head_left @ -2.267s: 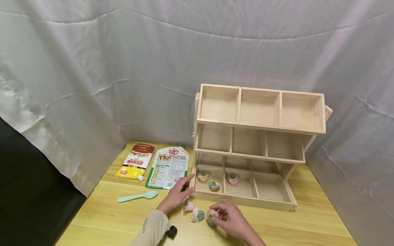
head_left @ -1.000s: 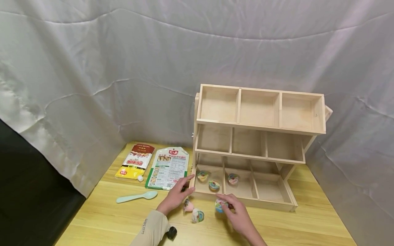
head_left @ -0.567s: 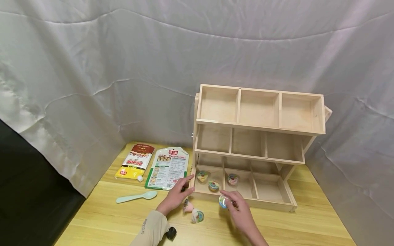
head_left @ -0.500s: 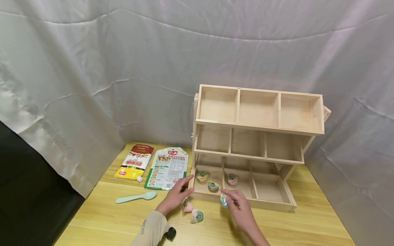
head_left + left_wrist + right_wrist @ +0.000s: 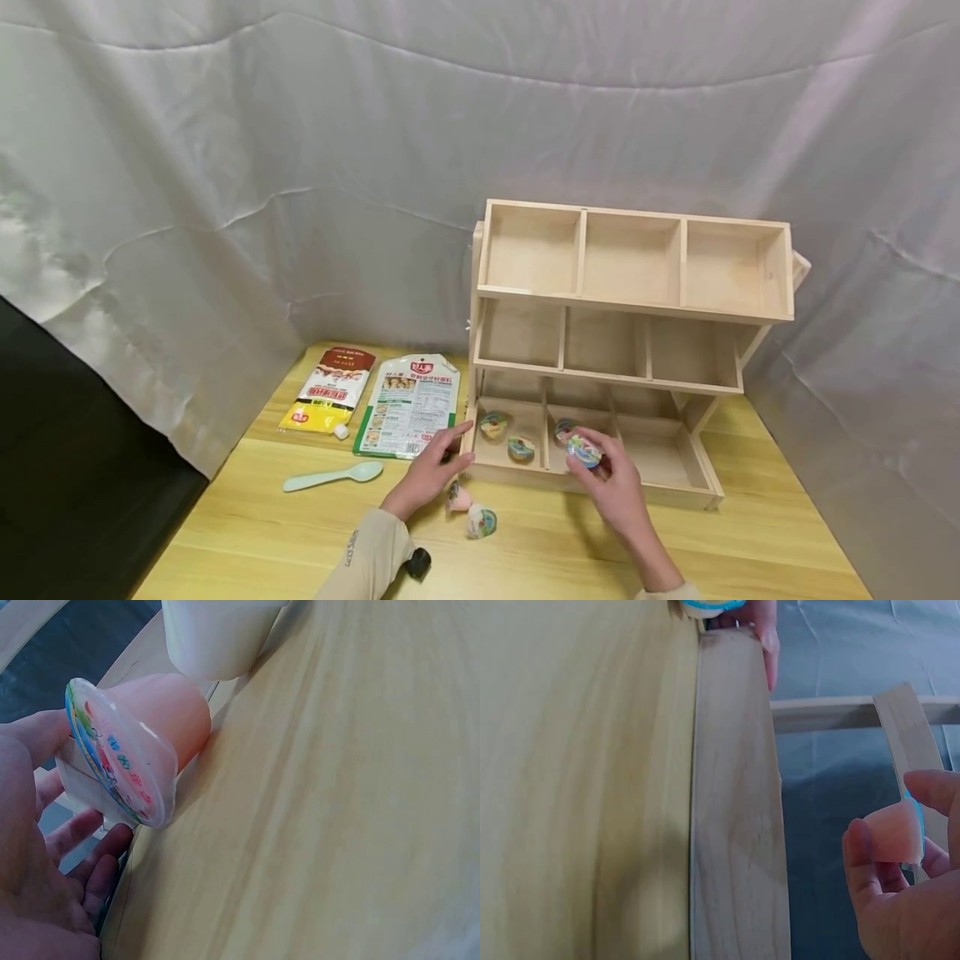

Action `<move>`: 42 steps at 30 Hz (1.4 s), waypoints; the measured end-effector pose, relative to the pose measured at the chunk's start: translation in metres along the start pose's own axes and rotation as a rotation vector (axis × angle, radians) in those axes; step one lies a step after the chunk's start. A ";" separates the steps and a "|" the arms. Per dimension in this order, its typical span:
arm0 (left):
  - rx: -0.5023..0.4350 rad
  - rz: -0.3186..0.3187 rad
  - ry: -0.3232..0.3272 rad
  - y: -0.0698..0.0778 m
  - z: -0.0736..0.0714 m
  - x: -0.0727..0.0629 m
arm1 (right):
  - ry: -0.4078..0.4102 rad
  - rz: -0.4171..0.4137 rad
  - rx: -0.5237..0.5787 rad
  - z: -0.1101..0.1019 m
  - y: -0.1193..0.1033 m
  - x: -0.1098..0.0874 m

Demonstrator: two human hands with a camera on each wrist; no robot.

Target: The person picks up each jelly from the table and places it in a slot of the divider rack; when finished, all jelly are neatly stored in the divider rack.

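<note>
My right hand (image 5: pixel 618 492) pinches a pink jelly cup (image 5: pixel 584 451) by thumb and fingers, above the middle compartment of the bottom tray (image 5: pixel 498 473) of a wooden three-tier rack. The held cup's pink side (image 5: pixel 894 834) shows in the right wrist view. Fingers relaxed, my left hand (image 5: pixel 429 475) rests against the tray's left front corner. A pink jelly cup (image 5: pixel 161 720) lies tipped beside it, near a white one (image 5: pixel 221 637). The left compartment has two jelly cups, one yellowish (image 5: pixel 493 425) and one orange (image 5: pixel 521 448); another (image 5: pixel 564 429) sits partly hidden in the middle.
The rack's upper tier (image 5: pixel 633 307) and middle tier (image 5: pixel 607 377) overhang the bottom tray's back. Left of the rack lie a green-and-white packet (image 5: pixel 411 408), a red-and-yellow pouch (image 5: pixel 330 392) with a white cap, and a pale green spoon (image 5: pixel 333 476). Grey cloth (image 5: pixel 375 150) hangs behind.
My right hand has picked a jelly cup up off the table and carried it up and right, over the tray's front edge into the middle compartment's space. My left hand stays at the corner.
</note>
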State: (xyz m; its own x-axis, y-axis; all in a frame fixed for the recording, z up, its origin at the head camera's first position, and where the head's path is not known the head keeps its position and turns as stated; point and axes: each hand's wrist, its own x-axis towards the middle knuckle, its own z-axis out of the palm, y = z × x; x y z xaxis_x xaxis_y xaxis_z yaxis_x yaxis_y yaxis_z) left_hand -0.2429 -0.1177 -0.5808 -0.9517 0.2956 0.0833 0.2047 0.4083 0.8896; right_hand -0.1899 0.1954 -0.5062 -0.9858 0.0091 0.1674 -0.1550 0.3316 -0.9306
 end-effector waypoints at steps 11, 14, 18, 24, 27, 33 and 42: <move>0.000 -0.008 -0.003 -0.001 -0.001 0.000 | 0.134 0.010 -0.153 -0.022 0.008 0.016; 0.003 -0.015 0.000 -0.001 -0.001 0.000 | 0.148 -0.003 -0.191 -0.024 0.009 0.018; 0.006 -0.014 0.003 -0.001 -0.001 0.000 | 0.139 0.011 -0.175 -0.025 0.009 0.022; 0.009 -0.004 0.006 0.001 -0.001 0.001 | 0.165 0.057 -0.156 -0.029 0.016 0.032; 0.005 -0.002 -0.003 0.003 -0.001 0.001 | 0.224 0.083 -0.123 -0.034 0.020 0.035; 0.007 -0.009 -0.004 0.004 -0.003 0.000 | 0.222 0.079 -0.243 -0.041 0.027 0.038; 0.007 -0.004 -0.014 0.003 -0.002 -0.001 | 0.124 -0.030 -0.484 -0.030 0.046 0.039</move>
State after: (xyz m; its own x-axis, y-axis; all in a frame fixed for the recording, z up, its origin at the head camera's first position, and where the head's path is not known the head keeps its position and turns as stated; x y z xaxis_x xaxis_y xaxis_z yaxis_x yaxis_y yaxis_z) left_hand -0.2421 -0.1188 -0.5773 -0.9493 0.3058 0.0735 0.2024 0.4153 0.8869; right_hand -0.2336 0.2395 -0.5330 -0.9617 0.0954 0.2569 -0.1066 0.7333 -0.6715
